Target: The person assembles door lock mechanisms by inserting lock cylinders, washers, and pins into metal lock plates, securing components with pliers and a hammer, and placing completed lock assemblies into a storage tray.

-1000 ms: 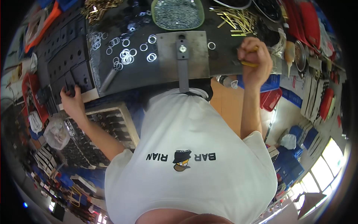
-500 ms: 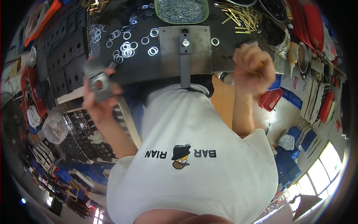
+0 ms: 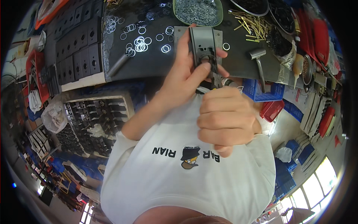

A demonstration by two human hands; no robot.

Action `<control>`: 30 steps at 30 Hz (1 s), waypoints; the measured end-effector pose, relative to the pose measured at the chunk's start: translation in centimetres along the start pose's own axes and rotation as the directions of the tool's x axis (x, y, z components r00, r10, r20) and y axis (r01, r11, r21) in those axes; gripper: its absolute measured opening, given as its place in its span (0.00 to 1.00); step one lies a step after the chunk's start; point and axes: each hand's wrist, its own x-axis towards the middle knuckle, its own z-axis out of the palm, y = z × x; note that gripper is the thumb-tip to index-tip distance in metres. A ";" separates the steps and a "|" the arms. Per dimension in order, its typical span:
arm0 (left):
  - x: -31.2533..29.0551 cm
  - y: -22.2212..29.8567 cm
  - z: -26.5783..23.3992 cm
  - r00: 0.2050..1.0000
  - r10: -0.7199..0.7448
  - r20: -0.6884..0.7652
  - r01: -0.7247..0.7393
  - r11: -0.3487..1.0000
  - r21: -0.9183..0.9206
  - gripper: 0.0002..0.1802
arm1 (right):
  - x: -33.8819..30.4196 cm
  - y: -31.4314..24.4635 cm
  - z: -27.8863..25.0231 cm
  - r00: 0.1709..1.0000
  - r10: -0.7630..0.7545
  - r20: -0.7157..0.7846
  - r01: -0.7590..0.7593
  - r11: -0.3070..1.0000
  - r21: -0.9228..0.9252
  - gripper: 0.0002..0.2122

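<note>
A dark grey metal lock case (image 3: 202, 37) with a pale face and several cut-outs is tilted up over the bench's near edge. My left hand (image 3: 182, 76) is closed around it, thumb on its lower end. In my right hand (image 3: 226, 115), fisted in front of my shirt, is a pair of pliers (image 3: 215, 80). Their jaws reach up to the lower end of the case; the fist hides most of the handles. Exactly what the jaws touch is too small to tell. Behind the case, a steel plate (image 3: 219, 35) is partly covered.
Metal rings (image 3: 141, 45) lie scattered on the dark bench, beside a rod (image 3: 118, 65). A green tray (image 3: 197, 13) of small parts stands at the back. Rightward are brass strips (image 3: 248, 24) and a hammer (image 3: 257, 54), its handle overhanging the edge. Flat dark plates (image 3: 78, 61) sit at left.
My left hand has brought the lock case from the left to the middle. My right hand has come in from the right to meet it, with pliers in it. The view has shifted slightly.
</note>
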 end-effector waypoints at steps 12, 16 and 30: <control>1.3 2.1 -1.7 0.712 -0.445 0.543 -0.176 0.635 0.752 0.45 | 6.7 -0.5 -1.7 0.081 0.043 0.996 -0.562 0.827 0.010 0.17; -1.3 1.8 0.5 0.842 -0.408 0.354 -0.121 0.495 0.860 0.39 | 4.9 0.5 -2.4 0.333 -0.107 0.937 -0.724 0.607 0.327 0.19; 3.0 -2.2 -3.9 0.989 -0.137 -0.057 0.142 0.985 0.097 0.48 | -4.1 8.6 -4.6 0.368 0.814 -0.449 -0.916 0.400 -0.027 0.22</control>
